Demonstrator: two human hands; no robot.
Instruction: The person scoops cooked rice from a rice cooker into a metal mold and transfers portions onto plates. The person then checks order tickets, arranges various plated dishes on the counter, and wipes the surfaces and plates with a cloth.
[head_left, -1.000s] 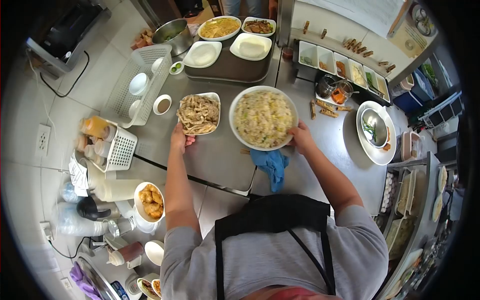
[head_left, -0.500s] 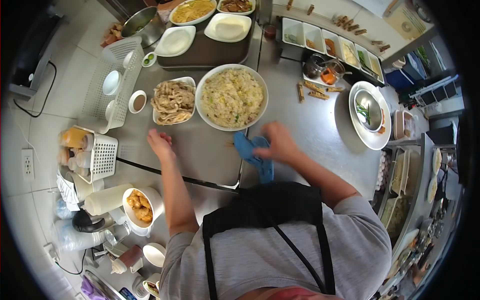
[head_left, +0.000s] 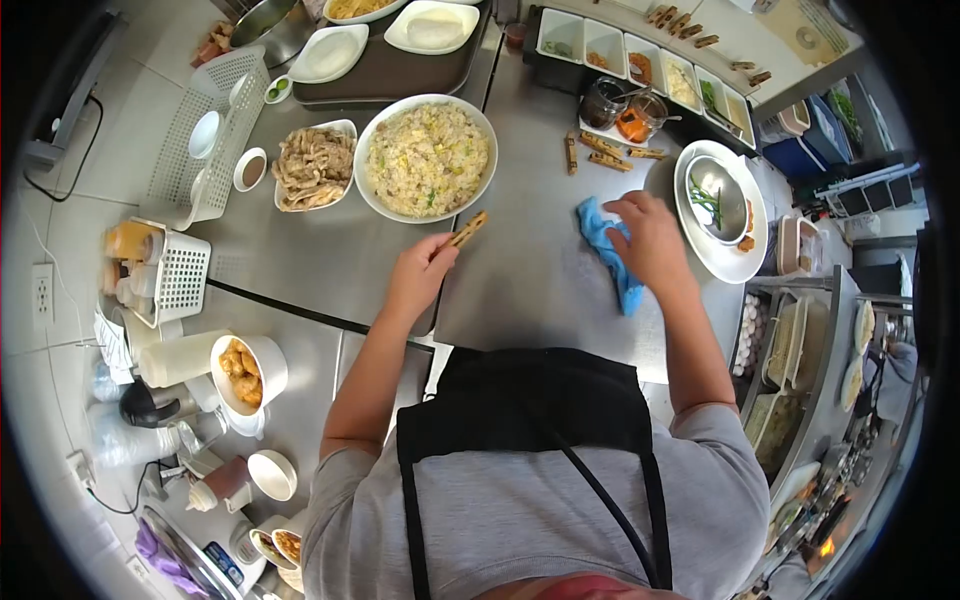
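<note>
My left hand (head_left: 418,275) pinches a wooden clothespin (head_left: 468,229) between thumb and fingers, just below the bowl of fried rice (head_left: 428,160). On the steel counter to the right lies a crumpled blue cloth (head_left: 608,255). My right hand (head_left: 650,237) is over the cloth's right side, thumb and fingers apart; whether the fingertips touch it is hard to see. Left of the rice stands a white dish of pale strips (head_left: 314,168), looking like meat. A large white plate (head_left: 745,262) carries a metal bowl with green stalks (head_left: 706,207).
Several clothespins (head_left: 606,150) lie by two sauce jars (head_left: 630,112) at the back. Behind them runs a row of ingredient tubs (head_left: 645,68). A dark tray (head_left: 400,85) holds white dishes. White baskets (head_left: 180,278) and a tub of orange pieces (head_left: 250,375) are on the left.
The blue cloth has shifted right along with my right hand. My left hand has moved right and now holds a clothespin. The view has shifted slightly.
</note>
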